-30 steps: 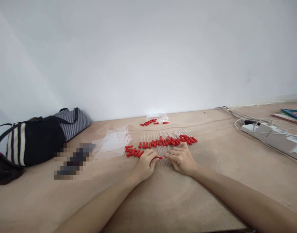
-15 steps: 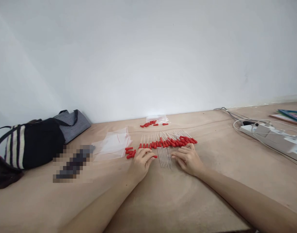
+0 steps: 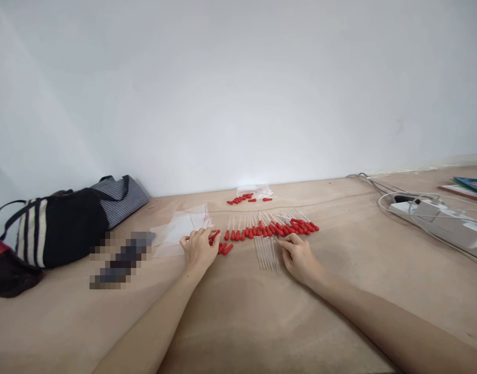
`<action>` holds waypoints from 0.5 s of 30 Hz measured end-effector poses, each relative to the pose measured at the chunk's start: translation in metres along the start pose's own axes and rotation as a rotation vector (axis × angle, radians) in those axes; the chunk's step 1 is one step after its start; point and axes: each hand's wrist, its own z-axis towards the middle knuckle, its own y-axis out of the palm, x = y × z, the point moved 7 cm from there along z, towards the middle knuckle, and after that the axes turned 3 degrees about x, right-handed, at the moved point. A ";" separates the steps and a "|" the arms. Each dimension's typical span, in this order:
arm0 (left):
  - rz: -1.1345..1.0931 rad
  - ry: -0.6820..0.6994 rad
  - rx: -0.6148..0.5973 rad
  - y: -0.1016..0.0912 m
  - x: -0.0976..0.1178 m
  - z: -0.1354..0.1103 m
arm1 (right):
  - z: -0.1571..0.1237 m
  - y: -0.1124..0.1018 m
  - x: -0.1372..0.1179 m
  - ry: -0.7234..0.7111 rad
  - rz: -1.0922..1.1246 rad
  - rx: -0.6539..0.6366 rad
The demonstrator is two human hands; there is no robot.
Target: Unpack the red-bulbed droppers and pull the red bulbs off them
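Note:
My left hand (image 3: pixel 200 248) is over a small group of loose red rubber bulbs (image 3: pixel 227 249), its fingers closed around one red bulb (image 3: pixel 215 236). To the right, my right hand (image 3: pixel 301 259) pinches the upper end of a thin clear glass dropper tube at the edge of a row of bare glass tubes (image 3: pixel 264 254). Above that row lie many droppers with red bulbs (image 3: pixel 257 231) fitted, side by side, their tips pointing to the wall. My fingers partly hide both the held bulb and the held tube.
Clear zip bags (image 3: pixel 176 228) lie left of the droppers. More red bulbs (image 3: pixel 239 199) and a plastic bag (image 3: pixel 253 189) are near the wall. At left sits a black striped bag (image 3: pixel 67 228); at right, a power strip (image 3: pixel 436 221) with cables.
My left hand has moved left from beside the bare tubes to the loose bulbs. My right hand has shifted slightly, and its fingers are now higher, by the tubes' upper ends.

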 end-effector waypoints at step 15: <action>0.139 -0.103 -0.323 0.029 0.013 0.042 | 0.000 0.006 -0.011 0.099 0.044 -0.221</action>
